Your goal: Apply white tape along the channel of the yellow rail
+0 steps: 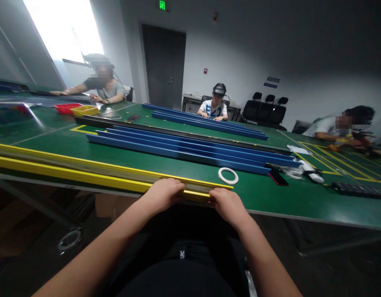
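A long yellow channel rail [94, 175] lies along the near edge of the green table and runs out of view to the left. My left hand [165, 194] is closed over its near wall, a little way in from the right end. At that right end my right hand [225, 202] grips the same wall, its fingers bent over the edge. The fingertips of both hands are partly hidden. Just beyond the rail's right end a white roll of tape [228, 176] lies flat on the table.
Several blue channel rails [178, 148] lie across the table [286, 202], with a black rail [209, 139] behind them. A phone [277, 176] and a black strip [357, 189] lie right. Red [68, 108] and yellow trays [85, 110] stand left. Three people sit around the table.
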The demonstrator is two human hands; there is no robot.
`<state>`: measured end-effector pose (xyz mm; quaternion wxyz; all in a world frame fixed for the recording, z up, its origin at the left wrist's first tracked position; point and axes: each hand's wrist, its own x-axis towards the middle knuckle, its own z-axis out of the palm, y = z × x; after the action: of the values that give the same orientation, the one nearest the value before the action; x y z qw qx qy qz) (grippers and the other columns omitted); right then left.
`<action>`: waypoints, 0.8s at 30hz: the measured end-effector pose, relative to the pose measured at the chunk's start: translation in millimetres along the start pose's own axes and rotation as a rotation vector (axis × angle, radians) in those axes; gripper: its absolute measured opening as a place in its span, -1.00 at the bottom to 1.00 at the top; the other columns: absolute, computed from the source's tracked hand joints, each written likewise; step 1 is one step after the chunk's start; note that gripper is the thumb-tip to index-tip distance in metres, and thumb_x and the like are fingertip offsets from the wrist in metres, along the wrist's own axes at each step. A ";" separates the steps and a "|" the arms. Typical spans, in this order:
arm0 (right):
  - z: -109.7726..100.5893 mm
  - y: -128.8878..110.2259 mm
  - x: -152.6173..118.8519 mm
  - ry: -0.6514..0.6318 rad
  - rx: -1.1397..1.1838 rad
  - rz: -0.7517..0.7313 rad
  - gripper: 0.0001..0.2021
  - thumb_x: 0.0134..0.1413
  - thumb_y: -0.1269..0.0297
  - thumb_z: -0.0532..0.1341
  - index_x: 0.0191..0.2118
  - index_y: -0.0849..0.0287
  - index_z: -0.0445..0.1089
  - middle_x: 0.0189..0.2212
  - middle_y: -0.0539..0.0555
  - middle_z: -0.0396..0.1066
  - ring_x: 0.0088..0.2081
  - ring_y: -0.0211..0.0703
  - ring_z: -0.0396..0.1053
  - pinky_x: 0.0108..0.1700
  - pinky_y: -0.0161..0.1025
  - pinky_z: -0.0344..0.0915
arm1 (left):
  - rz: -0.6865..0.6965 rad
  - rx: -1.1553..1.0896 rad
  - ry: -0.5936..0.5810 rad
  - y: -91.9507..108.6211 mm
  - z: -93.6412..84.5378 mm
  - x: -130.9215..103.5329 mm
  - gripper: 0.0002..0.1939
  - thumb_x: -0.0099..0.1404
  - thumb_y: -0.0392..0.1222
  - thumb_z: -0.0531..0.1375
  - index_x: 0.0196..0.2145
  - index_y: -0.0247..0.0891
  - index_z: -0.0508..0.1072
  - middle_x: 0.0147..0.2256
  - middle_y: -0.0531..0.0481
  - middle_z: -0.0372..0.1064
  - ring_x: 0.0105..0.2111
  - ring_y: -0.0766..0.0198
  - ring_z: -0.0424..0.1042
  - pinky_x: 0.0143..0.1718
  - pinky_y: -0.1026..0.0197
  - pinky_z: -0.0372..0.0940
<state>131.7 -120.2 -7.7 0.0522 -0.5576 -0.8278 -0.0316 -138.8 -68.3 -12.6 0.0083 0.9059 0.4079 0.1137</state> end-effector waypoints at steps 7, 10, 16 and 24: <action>-0.4 63.1 -24.9 -0.002 0.026 0.075 -0.78 0.14 0.06 0.19 -0.40 0.07 0.38 -0.37 0.01 0.43 -0.30 -0.19 0.35 -0.32 -0.30 0.12 | -0.136 -0.065 -0.027 -42.4 -6.2 -14.4 -0.79 0.09 -0.01 0.30 -0.36 -0.14 0.47 -0.30 -0.03 0.49 -0.25 0.13 0.45 -0.23 0.20 0.23; -7.0 81.7 -32.9 -0.053 0.081 0.089 -0.75 0.12 0.05 0.19 -0.44 0.09 0.40 -0.37 0.04 0.42 -0.30 -0.17 0.35 -0.30 -0.29 0.17 | -0.093 -0.048 0.027 -30.9 -2.8 -12.0 -0.82 0.16 -0.01 0.24 -0.39 -0.16 0.44 -0.33 -0.04 0.48 -0.27 0.14 0.44 -0.23 0.18 0.23; -25.6 77.9 -30.6 0.153 0.037 0.043 -0.48 -0.03 0.00 0.29 0.07 0.02 0.34 0.02 0.17 0.35 0.04 0.04 0.26 0.03 -0.05 0.20 | -0.019 -0.081 0.152 -6.7 -0.9 -7.9 -0.84 0.21 -0.06 0.20 -0.29 -0.16 0.45 -0.29 -0.07 0.45 -0.20 0.13 0.40 -0.12 0.12 0.22; -15.1 85.8 -12.6 -0.031 0.035 0.058 -0.34 -0.21 -0.14 0.35 0.02 0.11 0.35 -0.09 0.18 0.44 -0.08 0.04 0.37 -0.08 -0.15 0.23 | -0.022 -0.643 0.278 43.1 15.6 -36.3 -0.76 0.29 -0.07 0.09 -0.26 -0.18 0.52 -0.30 -0.11 0.46 -0.23 0.17 0.40 -0.11 0.09 0.28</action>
<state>216.7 -101.2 5.3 0.0500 -0.5806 -0.8126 -0.0072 -126.9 -122.8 -30.3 0.2388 0.8284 0.3581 0.3585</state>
